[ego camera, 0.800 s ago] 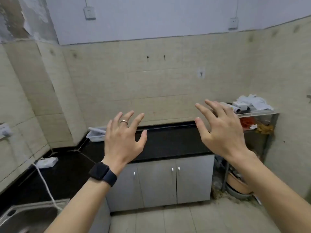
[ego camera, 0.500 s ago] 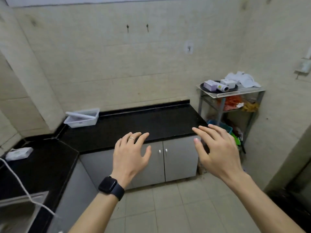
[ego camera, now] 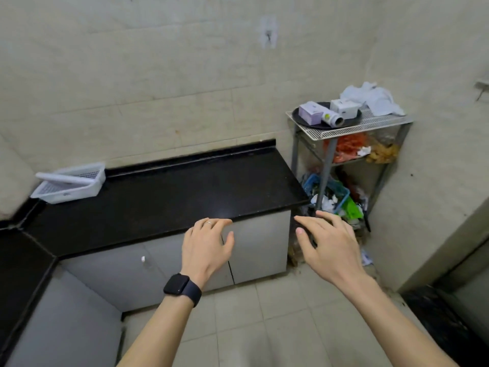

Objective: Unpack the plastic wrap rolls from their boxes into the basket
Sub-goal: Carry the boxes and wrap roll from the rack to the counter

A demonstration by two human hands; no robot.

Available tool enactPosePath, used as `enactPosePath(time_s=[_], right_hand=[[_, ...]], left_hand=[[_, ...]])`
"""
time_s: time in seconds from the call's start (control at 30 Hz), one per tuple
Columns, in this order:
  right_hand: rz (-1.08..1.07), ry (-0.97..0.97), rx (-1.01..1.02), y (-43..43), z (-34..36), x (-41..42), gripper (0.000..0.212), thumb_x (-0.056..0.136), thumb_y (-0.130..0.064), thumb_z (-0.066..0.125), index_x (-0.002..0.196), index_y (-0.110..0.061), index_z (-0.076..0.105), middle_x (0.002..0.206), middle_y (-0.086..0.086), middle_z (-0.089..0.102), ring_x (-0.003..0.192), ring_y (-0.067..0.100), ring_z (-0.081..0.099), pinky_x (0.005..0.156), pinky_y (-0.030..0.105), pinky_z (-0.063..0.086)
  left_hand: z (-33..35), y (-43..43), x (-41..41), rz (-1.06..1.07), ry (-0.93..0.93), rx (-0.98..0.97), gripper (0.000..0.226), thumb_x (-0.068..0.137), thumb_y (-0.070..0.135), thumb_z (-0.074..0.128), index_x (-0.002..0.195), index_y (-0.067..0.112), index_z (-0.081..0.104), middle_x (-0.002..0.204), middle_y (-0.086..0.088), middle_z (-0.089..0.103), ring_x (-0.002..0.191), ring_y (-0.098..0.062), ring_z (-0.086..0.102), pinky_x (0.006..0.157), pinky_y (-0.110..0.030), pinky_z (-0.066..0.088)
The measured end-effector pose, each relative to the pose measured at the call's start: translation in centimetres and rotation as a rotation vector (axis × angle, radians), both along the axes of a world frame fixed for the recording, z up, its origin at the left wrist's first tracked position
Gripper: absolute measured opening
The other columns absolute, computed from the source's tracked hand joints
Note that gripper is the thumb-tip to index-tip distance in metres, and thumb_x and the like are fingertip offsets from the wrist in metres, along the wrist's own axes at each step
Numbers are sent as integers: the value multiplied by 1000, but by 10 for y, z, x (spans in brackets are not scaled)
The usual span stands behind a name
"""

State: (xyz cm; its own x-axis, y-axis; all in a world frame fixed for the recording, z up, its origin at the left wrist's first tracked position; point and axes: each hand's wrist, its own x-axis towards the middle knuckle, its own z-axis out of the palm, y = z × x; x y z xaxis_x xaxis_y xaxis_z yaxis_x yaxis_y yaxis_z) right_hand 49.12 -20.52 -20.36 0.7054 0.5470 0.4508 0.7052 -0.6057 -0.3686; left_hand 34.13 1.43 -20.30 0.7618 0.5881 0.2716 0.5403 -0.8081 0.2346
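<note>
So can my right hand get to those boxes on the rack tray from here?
Probably not yet: the right hand is open and low, and the boxes sit well beyond it on the black tray; nothing blocks the path.

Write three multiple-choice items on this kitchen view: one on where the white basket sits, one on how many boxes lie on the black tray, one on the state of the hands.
1. Where is the white basket?
A. far left end of the black countertop
B. on the floor
C. top of the wire rack

2. How many boxes lie on the black tray atop the wire rack?
A. none
B. two
C. five

3. What are the hands doing?
A. each grips a box
B. both open and empty
C. one holds the basket

Answers:
1 A: it rests at the counter's corner by the wall.
2 B: a lilac box and a white box, with a roll between.
3 B: left hand and right hand hover with spread fingers.
</note>
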Motion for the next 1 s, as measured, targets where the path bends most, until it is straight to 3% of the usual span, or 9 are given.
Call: enactPosePath(time_s=[0.37,0.53,1.0], right_hand=[[-53,88,-80,28,-21,158,32,96,-41,54,122,-37,70,119,-17,71,129,17,51,105,43,38],[-68,84,-78,70,-28,243,35,96,-43,48,122,-36,70,118,-17,72,128,18,52,104,46,39],[-206,98,-68,180,2,459,37,96,-38,58,130,-27,66,122,-10,70,123,17,52,101,43,42]], left_hand=[[-5,34,179,-68,12,-51,35,93,45,47,124,37,61,127,14,63,127,-16,48,99,-37,42],[-20,81,262,-118,8,-69,36,93,46,45,123,36,62,127,14,63,124,-18,52,96,-38,46],[2,209,511,-236,-19,-228,35,94,48,47,124,37,61,131,11,60,124,-19,49,94,-38,46]])
